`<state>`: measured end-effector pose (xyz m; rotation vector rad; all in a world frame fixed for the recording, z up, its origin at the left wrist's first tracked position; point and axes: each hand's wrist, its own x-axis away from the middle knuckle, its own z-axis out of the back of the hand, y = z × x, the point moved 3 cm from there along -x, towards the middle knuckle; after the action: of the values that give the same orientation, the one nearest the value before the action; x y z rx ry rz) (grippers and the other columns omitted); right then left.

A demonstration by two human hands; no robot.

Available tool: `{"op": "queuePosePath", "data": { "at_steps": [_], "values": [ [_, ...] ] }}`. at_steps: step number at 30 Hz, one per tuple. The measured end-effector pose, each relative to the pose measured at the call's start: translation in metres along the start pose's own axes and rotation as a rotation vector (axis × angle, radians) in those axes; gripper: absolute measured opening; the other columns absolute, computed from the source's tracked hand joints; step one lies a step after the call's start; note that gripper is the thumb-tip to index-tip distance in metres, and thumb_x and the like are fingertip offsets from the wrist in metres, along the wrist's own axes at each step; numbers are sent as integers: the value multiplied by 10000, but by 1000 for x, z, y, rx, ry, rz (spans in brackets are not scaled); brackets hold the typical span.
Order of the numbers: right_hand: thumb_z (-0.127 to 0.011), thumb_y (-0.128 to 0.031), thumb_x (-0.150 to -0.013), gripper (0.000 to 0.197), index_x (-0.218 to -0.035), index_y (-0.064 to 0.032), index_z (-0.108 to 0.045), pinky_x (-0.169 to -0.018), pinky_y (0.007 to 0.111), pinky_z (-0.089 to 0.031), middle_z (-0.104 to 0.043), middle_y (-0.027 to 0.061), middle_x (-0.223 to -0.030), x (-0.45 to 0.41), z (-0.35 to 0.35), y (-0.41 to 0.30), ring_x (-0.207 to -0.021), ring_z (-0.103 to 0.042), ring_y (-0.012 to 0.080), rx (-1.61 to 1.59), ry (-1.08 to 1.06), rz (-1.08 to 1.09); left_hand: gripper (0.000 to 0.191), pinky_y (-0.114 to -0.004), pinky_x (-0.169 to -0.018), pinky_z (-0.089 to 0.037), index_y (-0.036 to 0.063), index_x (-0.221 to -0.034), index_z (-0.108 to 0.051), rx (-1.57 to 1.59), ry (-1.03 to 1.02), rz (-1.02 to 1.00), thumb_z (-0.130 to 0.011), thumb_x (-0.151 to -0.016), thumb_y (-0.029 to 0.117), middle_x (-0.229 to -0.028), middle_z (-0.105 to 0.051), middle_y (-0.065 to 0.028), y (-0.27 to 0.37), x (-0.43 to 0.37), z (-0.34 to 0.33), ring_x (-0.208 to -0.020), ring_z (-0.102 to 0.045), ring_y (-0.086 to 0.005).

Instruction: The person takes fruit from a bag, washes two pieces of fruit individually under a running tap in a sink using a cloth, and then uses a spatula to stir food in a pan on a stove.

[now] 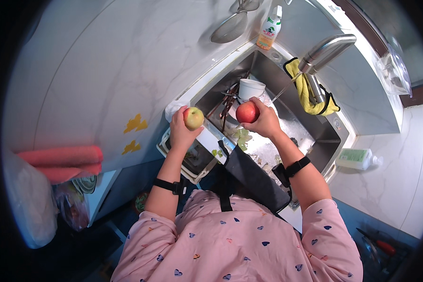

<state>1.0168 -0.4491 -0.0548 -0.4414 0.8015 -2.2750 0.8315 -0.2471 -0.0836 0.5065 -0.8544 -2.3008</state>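
Note:
My left hand point(183, 130) grips a yellow-green and red fruit, likely a nectarine or apple point(193, 118), beside the sink's left rim. A red round fruit point(247, 112) is in my right hand point(266, 118), held above the stainless steel sink point(317, 123). Behind it a thin stream of water runs from the metal faucet point(329, 47). Inside the sink stand a white bowl or cup point(251, 89) and brown chopsticks point(229, 100), with pale green scraps point(243, 138) near them. My right hand hides part of the dishes.
A yellow cloth point(308, 93) hangs around the faucet's base. A spray bottle point(269, 30) stands at the sink's back corner, and a mesh strainer point(231, 28) hangs on the wall. A white bottle point(356, 159) lies on the right counter. Below my left hand is a bin point(194, 174).

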Motion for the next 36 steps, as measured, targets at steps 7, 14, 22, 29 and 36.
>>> {"op": "queuePosePath", "data": {
  "at_steps": [7, 14, 22, 29, 36],
  "values": [
    [-802, -230, -518, 774, -1209, -60, -497, -832, 370, -492, -642, 181, -977, 1, 1, -2, -890, -628, 334, -6, 5, 8, 735, -395, -907, -420, 126, -1201, -455, 98, -56, 96, -800, -552, 134, -1148, -488, -138, -5, -6, 1, -1081, -470, -335],
    [-801, -229, -515, 773, -1206, -63, -497, -830, 376, -490, -641, 178, -978, -1, 0, 3, -886, -625, 339, 11, 9, 12, 626, -374, -882, -434, 184, -1108, -539, -164, -43, -5, -738, -527, 62, -1065, -506, -80, 23, -9, 27, -1022, -486, -327],
    [-794, -273, -506, 767, -1206, -151, -508, -842, 413, -473, -635, 141, -1010, -5, -9, -1, -903, -577, 366, -42, -16, -6, 694, -379, -890, -406, 245, -1197, -546, -457, -283, -105, -717, -557, 42, -1086, -517, -16, 24, -10, 16, -1031, -478, -279],
    [-808, -231, -520, 760, -1202, -105, -499, -830, 388, -482, -639, 170, -961, -3, -7, -6, -871, -614, 344, 7, 3, 26, 788, -395, -932, -383, 250, -1253, -502, -407, -330, -47, -800, -535, 118, -1183, -507, -9, 29, -9, 18, -1097, -468, -261],
    [-794, -268, -499, 774, -1210, -158, -508, -864, 410, -456, -638, 119, -1022, -5, -8, -5, -908, -566, 361, -12, -16, -5, 938, -407, -965, -369, 218, -1326, -406, -323, -353, -10, -842, -497, 170, -1220, -496, -58, 23, -10, 17, -1143, -450, -296]
  ]
}}
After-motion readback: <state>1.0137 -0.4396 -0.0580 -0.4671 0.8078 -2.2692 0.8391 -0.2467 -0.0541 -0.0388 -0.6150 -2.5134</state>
